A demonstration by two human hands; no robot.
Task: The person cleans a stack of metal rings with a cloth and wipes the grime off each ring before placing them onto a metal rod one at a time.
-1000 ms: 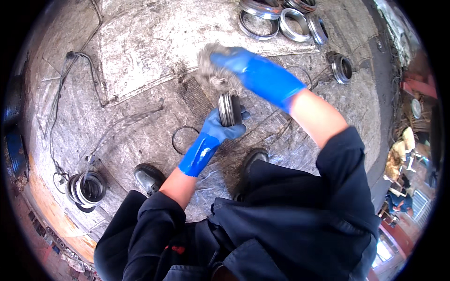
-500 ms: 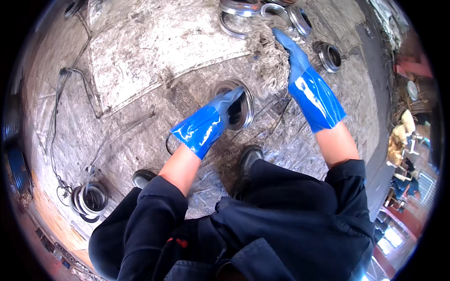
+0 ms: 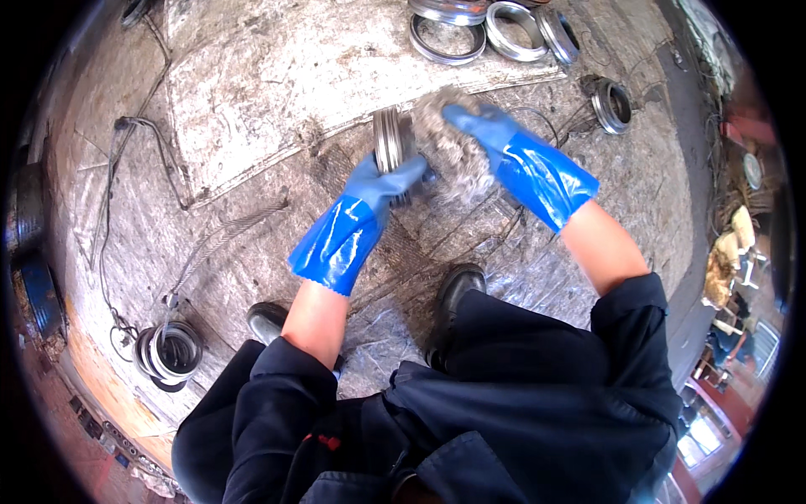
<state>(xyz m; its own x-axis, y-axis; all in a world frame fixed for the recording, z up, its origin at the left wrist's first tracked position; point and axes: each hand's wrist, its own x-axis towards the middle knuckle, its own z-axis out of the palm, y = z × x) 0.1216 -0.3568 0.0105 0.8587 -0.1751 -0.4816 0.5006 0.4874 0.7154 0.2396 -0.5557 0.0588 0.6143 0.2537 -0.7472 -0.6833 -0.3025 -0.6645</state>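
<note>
My left hand (image 3: 379,181), in a long blue rubber glove, grips a grooved metal ring (image 3: 387,139). The ring is turned edge-on, so its outer ridges show. Close to its right side, my right hand (image 3: 484,126), in a matching glove, is closed on a shaggy grey-brown rag (image 3: 457,155). The rag is smeared by motion and hangs down past the fingers. Whether it touches the ring I cannot tell for sure. The fingers of my right hand are partly sunk in the rag.
Several metal rings (image 3: 515,32) lie at the far side, and another ring (image 3: 612,107) lies alone to the right. A cluster of rings (image 3: 172,351) sits at the lower left. A dark cable (image 3: 107,193) runs along the left. My boots (image 3: 457,290) stand on the stained floor sheeting (image 3: 252,92).
My left hand has turned the ring from its open face to its edge and shifted it slightly left. My right hand has brought the rag nearer, down and left toward the ring.
</note>
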